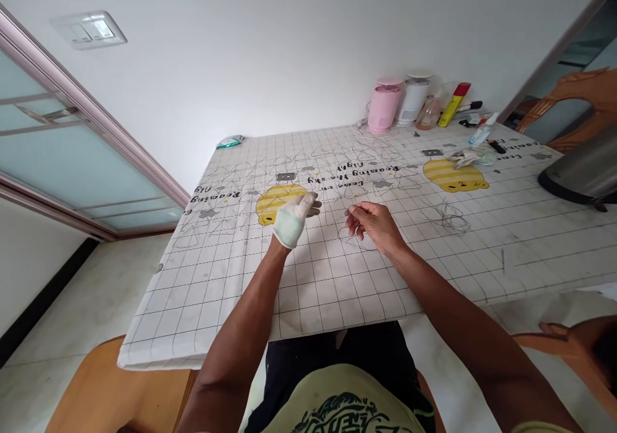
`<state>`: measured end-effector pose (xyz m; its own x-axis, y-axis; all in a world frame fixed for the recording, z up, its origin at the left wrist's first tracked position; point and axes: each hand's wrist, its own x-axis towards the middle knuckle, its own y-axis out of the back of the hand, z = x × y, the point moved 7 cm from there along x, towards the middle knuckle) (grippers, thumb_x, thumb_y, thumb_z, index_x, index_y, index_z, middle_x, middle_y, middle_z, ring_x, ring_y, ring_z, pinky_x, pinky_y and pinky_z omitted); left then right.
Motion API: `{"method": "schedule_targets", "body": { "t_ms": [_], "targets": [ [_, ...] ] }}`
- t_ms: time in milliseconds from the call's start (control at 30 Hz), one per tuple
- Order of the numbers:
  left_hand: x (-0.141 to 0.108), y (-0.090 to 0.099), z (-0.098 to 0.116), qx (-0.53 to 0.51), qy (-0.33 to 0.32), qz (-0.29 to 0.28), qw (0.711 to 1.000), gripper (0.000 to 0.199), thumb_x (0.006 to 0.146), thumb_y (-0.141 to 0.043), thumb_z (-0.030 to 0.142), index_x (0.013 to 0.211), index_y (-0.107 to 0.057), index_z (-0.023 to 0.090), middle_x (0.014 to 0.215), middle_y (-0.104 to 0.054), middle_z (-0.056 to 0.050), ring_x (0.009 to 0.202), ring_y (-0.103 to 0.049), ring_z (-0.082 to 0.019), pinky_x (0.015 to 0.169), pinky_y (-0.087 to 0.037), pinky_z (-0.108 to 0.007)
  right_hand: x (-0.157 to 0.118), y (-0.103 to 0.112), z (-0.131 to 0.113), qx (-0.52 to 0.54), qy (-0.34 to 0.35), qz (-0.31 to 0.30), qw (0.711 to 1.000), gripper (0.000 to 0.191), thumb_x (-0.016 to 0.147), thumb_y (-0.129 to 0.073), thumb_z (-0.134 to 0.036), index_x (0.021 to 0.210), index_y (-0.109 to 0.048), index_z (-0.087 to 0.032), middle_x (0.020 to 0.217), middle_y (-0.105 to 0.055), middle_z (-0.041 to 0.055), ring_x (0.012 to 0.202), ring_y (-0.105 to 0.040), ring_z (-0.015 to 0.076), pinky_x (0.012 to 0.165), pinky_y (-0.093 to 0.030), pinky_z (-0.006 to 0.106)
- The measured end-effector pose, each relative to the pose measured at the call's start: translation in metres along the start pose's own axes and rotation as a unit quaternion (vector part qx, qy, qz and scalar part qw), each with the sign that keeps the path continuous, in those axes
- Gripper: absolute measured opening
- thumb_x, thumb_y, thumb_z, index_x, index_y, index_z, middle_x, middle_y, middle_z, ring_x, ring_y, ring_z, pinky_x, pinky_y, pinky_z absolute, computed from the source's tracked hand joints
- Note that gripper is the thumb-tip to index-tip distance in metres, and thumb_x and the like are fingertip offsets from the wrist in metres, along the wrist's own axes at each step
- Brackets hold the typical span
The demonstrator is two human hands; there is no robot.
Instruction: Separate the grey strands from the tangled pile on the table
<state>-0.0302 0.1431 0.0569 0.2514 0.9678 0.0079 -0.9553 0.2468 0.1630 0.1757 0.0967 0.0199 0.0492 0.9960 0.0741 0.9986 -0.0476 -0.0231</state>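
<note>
My left hand (292,220) wears a white fabric glove and hovers over the grid-printed tablecloth (337,291), its fingers near a yellow striped bear print (277,203). My right hand (373,226) is bare, and its fingertips pinch a thin dark wire (354,235) that falls in a faint loop. Whether the gloved fingers hold the wire is hard to see. A tangled coil of similar thin wire (450,218) lies on the cloth to the right of my right hand.
A crumpled pale cloth (470,157) lies near the far right. Along the far edge stand a pink appliance (384,106), a white appliance (412,102), a spray bottle (482,130) and a yellow-and-red tube (453,104). A metal bin (581,171) intrudes at right.
</note>
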Motion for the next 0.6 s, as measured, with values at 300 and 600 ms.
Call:
{"method": "schedule_targets", "body": {
  "t_ms": [300,600],
  "targets": [
    [-0.003,-0.022,0.004,0.140,-0.002,-0.038,0.989,0.045,0.092,-0.064,0.025,0.137,-0.072,0.022,0.119,-0.080,-0.004,0.114,-0.071,-0.018,0.105,-0.051,-0.025,-0.011,-0.028,-0.015,-0.131,0.004,-0.084,0.988,0.032,0.104,-0.055,-0.045,0.083,-0.064,-0.022,0.071,-0.070,0.0038,0.056,-0.065,0.0154,0.045,-0.046,0.025],
    [-0.004,-0.027,-0.011,0.138,0.004,-0.071,0.988,0.034,0.095,-0.057,0.030,0.117,-0.081,0.020,0.085,-0.077,0.000,0.077,-0.066,-0.013,0.074,-0.052,-0.022,-0.007,-0.029,-0.018,-0.418,0.104,0.029,0.902,0.034,0.103,-0.047,-0.028,0.070,-0.048,-0.024,0.056,-0.055,0.0003,0.050,-0.049,0.0154,0.053,-0.031,0.032]
  ]
}}
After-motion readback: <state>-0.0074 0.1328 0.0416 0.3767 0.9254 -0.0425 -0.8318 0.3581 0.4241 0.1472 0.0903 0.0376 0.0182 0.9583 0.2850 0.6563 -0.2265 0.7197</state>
